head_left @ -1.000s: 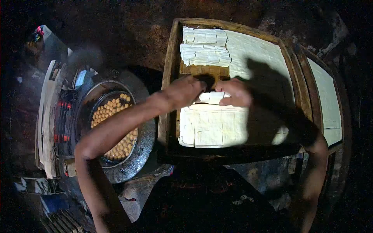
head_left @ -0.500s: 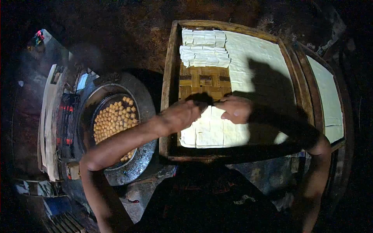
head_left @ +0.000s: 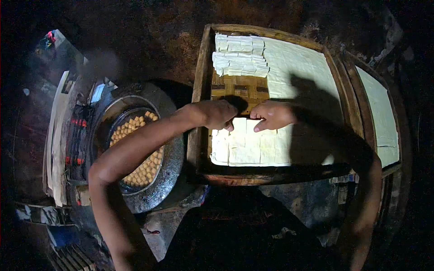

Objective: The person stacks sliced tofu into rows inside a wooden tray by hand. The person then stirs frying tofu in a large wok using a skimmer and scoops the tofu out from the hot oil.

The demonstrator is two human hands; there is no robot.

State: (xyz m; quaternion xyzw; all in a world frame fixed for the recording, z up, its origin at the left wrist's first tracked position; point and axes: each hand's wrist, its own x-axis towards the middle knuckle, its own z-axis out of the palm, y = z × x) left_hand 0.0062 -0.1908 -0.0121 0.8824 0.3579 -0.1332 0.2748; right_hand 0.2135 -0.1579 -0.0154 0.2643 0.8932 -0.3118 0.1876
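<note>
White cut tofu (head_left: 246, 151) lies in a wooden-framed tray (head_left: 197, 83), scored into blocks. My left hand (head_left: 220, 115) is at the far left edge of the near section, thumb bent down onto the tofu and fingers curled behind it. Facing it, my right hand (head_left: 273, 115) has its thumb on the same far edge, with its fingers partly hidden. A short stretch of tofu shows between the two thumbs. Beyond my hands, the woven bamboo base (head_left: 239, 90) is exposed, and stacked rows of tofu slices (head_left: 239, 63) lie at the far left corner.
To the left, a large round pan (head_left: 169, 167) holds many browned cubes (head_left: 144, 169) in dark liquid. Glowing embers (head_left: 79, 123) and long wooden planks (head_left: 56, 140) are beside it. A second framed tray of white tofu (head_left: 377, 113) stands at the right.
My hands have shifted slightly away from my body along the tofu's far edge, and my left forearm has risen. The view has tilted a little.
</note>
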